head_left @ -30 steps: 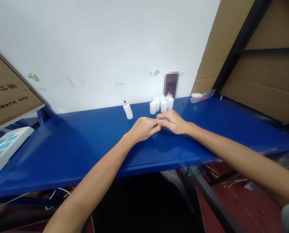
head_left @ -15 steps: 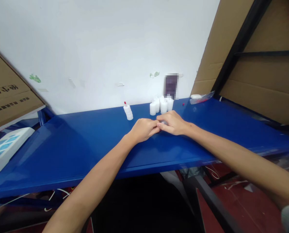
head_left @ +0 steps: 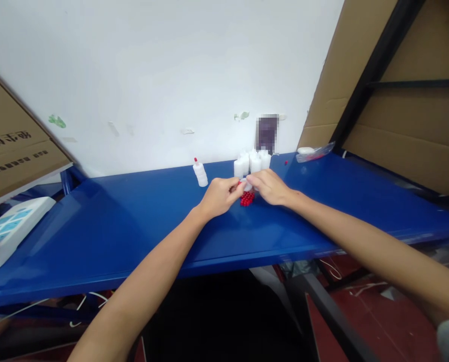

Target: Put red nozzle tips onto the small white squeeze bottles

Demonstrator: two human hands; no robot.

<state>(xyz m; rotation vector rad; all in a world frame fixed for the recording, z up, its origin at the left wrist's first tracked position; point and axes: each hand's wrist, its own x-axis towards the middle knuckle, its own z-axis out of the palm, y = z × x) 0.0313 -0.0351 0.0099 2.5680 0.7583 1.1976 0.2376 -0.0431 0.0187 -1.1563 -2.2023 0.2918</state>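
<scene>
Observed white object (head_left: 246, 185) gripped by left hand (head_left: 220, 196) and right hand (head_left: 271, 187) beside red pieces (head_left: 247, 199); noted bottles (head_left: 255, 164) near back edge of worktop (head_left: 134, 221).

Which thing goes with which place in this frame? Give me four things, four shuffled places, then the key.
1. red-tipped bottle
2. small red pieces
3. clear bag
4. white device with blue panels

A. far right part of the blue table, near the cardboard
B. at the table's left end
C. in view, just below where the left hand and right hand meet
D. alone, left of the grouped white bottles

Pairs: 1-D, 2-C, 3-A, 4-B
</scene>
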